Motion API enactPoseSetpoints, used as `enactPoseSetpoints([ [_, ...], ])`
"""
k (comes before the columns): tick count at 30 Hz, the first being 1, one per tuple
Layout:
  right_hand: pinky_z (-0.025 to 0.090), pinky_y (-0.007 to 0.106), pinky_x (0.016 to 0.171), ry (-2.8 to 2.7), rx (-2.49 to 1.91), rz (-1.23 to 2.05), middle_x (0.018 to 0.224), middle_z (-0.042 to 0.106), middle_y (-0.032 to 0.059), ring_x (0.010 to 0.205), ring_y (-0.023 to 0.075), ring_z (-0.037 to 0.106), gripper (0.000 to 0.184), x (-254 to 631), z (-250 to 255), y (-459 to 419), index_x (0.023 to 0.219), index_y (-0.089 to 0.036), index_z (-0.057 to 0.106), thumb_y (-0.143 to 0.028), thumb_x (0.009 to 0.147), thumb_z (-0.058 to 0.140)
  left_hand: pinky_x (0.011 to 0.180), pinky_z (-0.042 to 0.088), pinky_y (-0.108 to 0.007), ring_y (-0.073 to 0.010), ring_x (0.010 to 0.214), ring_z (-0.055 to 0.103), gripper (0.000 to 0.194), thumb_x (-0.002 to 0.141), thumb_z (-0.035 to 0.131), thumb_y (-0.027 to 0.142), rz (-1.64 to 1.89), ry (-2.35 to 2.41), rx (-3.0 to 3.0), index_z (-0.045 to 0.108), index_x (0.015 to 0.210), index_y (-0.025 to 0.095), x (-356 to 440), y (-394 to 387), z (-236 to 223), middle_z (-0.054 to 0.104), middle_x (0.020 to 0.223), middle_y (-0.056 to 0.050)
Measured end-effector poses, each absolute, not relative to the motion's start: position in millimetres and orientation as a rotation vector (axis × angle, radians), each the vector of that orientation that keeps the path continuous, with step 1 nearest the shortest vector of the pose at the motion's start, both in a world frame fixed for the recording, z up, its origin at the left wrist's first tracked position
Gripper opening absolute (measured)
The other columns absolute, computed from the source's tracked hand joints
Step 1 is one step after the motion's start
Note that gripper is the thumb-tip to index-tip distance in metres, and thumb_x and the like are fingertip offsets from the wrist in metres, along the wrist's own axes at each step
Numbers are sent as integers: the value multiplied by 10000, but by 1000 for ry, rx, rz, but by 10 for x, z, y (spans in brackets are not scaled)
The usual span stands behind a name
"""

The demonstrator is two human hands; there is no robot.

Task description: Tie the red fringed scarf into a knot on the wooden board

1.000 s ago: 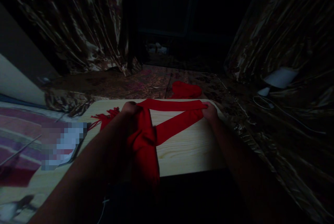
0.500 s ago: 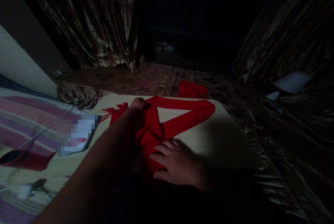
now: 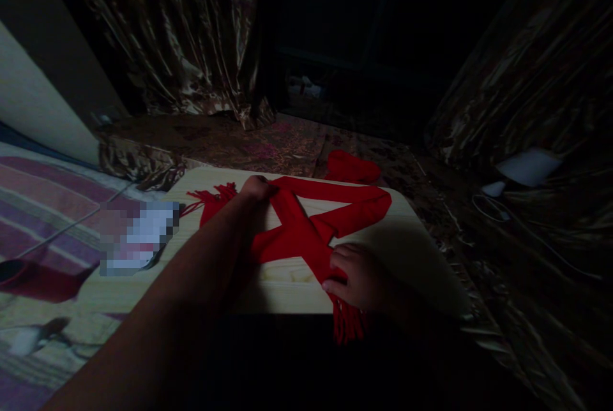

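So both hands are on the red scarf (image 3: 304,239) here, which is lying on a pale wooden table (image 3: 278,274) in a loop that crosses over itself around the middle. The left hand (image 3: 257,187) is stretched way out to the far side, arm pretty straight, back of the hand up, closed in a fist at the bend where the scarf turns. Its fingertips are mostly hidden, but it looks like it's got hold of the cloth there. The right hand (image 3: 359,278) is lower and closer to the body, coming in from the right with fingers bent and thumb out to the side, the scarf's end caught between them. Can't tell how tight that grip is, too dark. The fringe (image 3: 348,325) on that end dangles past the near edge, and the other fringed end lies just beyond the left forearm. As for writing, the flat item (image 3: 143,232) at the table's left side is pixelated, so whatever's printed there is unreadable. The red container (image 3: 45,280) further left is too dim to make out any label.
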State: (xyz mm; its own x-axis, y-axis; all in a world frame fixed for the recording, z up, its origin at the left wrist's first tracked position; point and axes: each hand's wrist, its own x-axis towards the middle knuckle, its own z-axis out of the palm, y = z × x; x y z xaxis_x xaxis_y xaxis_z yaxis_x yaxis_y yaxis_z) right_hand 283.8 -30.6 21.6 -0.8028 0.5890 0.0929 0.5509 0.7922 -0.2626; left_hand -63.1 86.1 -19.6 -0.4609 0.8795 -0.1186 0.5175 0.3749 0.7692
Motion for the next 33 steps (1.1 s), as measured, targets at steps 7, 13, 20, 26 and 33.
enactPoseSetpoints([
  [7,486,384,927,-2506,-992,425,1145,639,101,1031,238,604,237,2684,48,-385,1106,-238,708,-250,887,617,493,393,-225,-134,541,539,221,659,793,315,925,2094,1191,728,759,130,-627,853,-191,665,627,-32],
  [13,410,460,1069,-2679,-1058,399,1318,604,126,1233,288,524,620,2626,43,-347,1508,-282,460,-302,906,607,482,378,-228,-130,531,521,228,662,794,329,911,2087,1207,716,745,131,-639,864,-194,650,611,-30],
  [20,309,513,1173,-2636,-887,680,1545,416,177,1417,329,383,926,2576,40,-127,1603,-190,242,-269,801,699,503,395,-224,-141,568,551,216,667,784,325,880,2104,1217,728,770,143,-656,878,-202,672,645,-34],
  [26,471,489,1056,-2014,-932,1253,1417,561,133,1245,283,587,943,2546,21,-317,1609,-298,196,-273,817,706,479,379,-229,-131,520,516,202,669,771,315,902,2080,1182,719,748,138,-639,877,-198,639,593,-21],
  [33,537,496,918,-1758,-1012,1784,1379,602,190,928,224,686,921,2583,-118,-544,1559,-240,345,-346,759,789,470,374,-220,-136,522,538,205,666,764,329,912,2090,1193,704,736,146,-636,868,-203,629,578,-15],
])
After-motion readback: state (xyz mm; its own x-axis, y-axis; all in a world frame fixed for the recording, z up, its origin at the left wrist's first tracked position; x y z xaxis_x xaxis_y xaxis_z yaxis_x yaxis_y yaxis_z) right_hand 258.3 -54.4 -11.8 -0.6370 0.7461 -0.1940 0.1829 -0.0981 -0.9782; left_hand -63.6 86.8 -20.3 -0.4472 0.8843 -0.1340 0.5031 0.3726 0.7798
